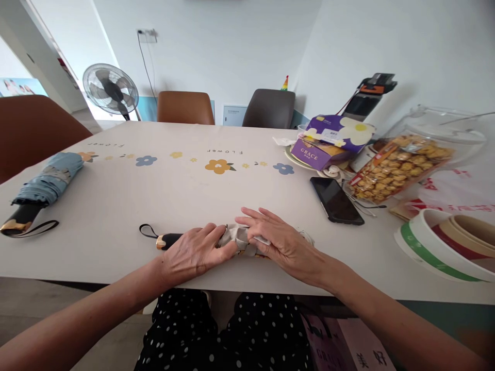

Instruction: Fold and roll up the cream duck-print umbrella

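A folded light grey umbrella [240,238] lies sideways near the front edge of the table, its black handle with gold end and loop strap pointing left. My left hand [197,250] is wrapped over it beside the handle, thumb and fingers around the cloth. Over the right part of the umbrella, my right hand [288,245] presses with its thumb and lower fingers on the fabric, while its upper fingers stretch out. Much of the cloth is covered by both hands. To the left, a rolled blue umbrella [52,178] with a black and gold handle rests on the table.
On the right are a black phone [337,201], a purple tissue box [323,152], a clear jar of snacks [406,159] and stacked paper bowls [444,245]. Chairs [185,107] and a standing fan [111,88] are beyond the white table [162,190].
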`<state>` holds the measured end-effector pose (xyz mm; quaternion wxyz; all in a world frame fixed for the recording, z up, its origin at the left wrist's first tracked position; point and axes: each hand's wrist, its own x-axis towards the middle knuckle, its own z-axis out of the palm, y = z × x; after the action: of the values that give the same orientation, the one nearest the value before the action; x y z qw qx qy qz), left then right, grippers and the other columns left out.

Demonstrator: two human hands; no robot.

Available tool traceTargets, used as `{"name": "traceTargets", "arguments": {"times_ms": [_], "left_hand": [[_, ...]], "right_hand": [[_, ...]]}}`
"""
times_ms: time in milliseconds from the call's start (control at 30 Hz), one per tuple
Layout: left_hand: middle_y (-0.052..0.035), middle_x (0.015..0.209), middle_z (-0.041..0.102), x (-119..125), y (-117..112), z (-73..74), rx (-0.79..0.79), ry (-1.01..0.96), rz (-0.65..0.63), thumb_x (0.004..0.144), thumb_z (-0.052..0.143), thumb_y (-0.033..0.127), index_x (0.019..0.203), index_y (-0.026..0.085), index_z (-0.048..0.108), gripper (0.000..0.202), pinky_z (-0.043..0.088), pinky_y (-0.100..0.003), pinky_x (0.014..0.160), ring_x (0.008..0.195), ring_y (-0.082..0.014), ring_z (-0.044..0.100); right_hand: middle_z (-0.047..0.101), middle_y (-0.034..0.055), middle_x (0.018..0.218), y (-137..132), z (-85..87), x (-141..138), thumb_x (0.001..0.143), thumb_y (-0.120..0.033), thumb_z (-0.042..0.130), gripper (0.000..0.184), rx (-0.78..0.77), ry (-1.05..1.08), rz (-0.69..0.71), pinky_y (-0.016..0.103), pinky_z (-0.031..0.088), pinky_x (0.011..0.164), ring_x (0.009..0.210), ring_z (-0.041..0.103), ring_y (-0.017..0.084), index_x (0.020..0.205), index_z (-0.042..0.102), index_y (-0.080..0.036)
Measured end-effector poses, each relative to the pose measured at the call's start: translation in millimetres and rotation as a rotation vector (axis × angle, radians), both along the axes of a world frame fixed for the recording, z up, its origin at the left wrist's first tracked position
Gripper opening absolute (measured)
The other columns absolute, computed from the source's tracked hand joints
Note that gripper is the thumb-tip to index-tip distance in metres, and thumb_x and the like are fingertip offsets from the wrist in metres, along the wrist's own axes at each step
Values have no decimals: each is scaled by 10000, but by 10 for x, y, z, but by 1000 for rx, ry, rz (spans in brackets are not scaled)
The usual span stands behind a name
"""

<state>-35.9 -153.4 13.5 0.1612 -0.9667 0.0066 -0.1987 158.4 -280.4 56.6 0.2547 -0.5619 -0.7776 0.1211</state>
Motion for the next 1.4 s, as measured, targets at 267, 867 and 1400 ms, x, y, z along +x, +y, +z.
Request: {"name": "traceTargets", "arguments": {"times_ms": [267, 867, 1400], "left_hand": [[-19, 795, 490, 9, -12, 42, 19, -2, 0, 831, 446, 91, 1176, 251, 380, 386, 370, -218, 483, 668, -140, 476], [-66, 1126, 586, 1, 34, 341, -914, -122, 136, 846, 498, 361, 996, 215, 608, 236, 487, -329, 817, 1022, -179, 550], [-20, 989, 607, 241, 62, 551, -1310, 104, 221, 757, 588, 405, 681, 208, 665, 225, 467, -294, 750, 846, -145, 571]], "right_hand": [[577, 81, 1223, 13, -71, -17, 927, -220, 387, 162, 40, 21, -70, 366, 473, 900, 1139, 529, 170, 992, 535, -206], [598, 121, 1201, -29, -266, -76, 903, -127, 371, 190, 253, -263, -162, 263, 479, 642, 967, 630, 188, 1043, 486, -187], [573, 120, 1236, -4, -239, -71, 921, -160, 319, 202, 185, -319, -184, 212, 360, 475, 758, 641, 149, 1030, 489, -174]]}}
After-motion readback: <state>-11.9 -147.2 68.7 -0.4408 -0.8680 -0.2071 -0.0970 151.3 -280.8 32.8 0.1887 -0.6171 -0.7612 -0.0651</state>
